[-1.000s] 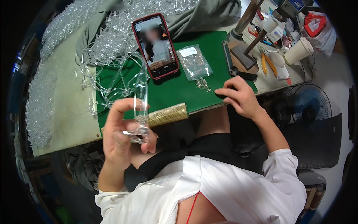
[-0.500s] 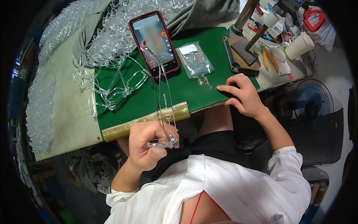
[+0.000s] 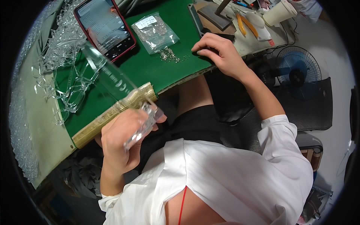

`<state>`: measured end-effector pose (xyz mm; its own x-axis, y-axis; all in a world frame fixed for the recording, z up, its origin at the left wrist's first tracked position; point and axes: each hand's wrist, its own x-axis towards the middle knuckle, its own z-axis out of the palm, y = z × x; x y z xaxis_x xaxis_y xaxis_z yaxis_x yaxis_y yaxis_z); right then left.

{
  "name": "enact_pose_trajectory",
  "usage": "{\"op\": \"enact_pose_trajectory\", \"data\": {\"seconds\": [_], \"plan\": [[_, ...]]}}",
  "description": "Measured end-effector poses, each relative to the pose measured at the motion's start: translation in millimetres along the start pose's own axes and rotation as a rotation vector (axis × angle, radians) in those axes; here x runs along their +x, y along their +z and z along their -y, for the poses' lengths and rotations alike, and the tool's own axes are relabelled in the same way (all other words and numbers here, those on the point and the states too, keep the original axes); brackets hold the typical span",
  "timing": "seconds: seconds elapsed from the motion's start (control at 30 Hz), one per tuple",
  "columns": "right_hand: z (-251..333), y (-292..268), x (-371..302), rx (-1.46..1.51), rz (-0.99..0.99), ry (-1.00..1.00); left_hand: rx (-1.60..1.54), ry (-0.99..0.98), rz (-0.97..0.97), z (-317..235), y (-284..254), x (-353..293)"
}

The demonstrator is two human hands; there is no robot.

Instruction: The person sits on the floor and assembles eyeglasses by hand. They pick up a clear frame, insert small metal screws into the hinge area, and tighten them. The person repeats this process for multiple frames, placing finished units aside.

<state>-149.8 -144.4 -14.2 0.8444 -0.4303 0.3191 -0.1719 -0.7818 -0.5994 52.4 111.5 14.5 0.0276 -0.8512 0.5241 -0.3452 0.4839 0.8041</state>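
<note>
Left hand (image 3: pixel 119 133): grip closed on clear glossy plastic spectacle frame (image 3: pixel 144 126), near gold mesh-textured roll (image 3: pixel 112 117) | Right hand (image 3: pixel 222 55): thumb near forefinger, hold unclear, beside loose tiny silvery bits (image 3: pixel 169 55) | Clear flat plastic bag (image 3: pixel 155 34): similar bits inside

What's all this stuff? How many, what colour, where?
Held glasses: one, clear, left of middle
Other glasses: many, clear, upper left
Table: one, pale, upper half
Mat: one, green, on the table
Phone: one, red case, upper left
Bag: one, see-through, on the mat
Metal bits: many, silvery, below the bag
Roll: one, gold, table's front edge
Stand: one, dark and brown, top middle
Pliers: one pair, orange handles, upper right
Cup: one, white, upper right
Fan: one, dark and blue, right
Shorts: one pair, black, middle
Shirt: one, white, bottom
Left hand: one, bare, holding glasses
Right hand: one, bare, near the bits
</note>
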Motion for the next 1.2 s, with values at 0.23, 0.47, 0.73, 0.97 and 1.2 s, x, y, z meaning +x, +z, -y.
{"op": "enact_pose_trajectory", "data": {"seconds": [0.23,0.47,0.73,0.97,1.2], "plan": [[0,6,8,0.049,0.068,-0.03,0.08,0.059,-0.159,9,7,-7],[10,14,14,-0.008,0.021,0.099,0.13,0.033,-0.115,13,3,-9],[2,16,18,-0.109,0.0,-0.005,0.133,0.001,-0.089,15,0,-8],[-2,5,11,-0.021,0.096,-0.055,0.208,0.124,-0.117,19,2,-1],[-2,9,15,-0.007,0.106,-0.056,0.171,0.075,-0.116,19,4,-2]]}}
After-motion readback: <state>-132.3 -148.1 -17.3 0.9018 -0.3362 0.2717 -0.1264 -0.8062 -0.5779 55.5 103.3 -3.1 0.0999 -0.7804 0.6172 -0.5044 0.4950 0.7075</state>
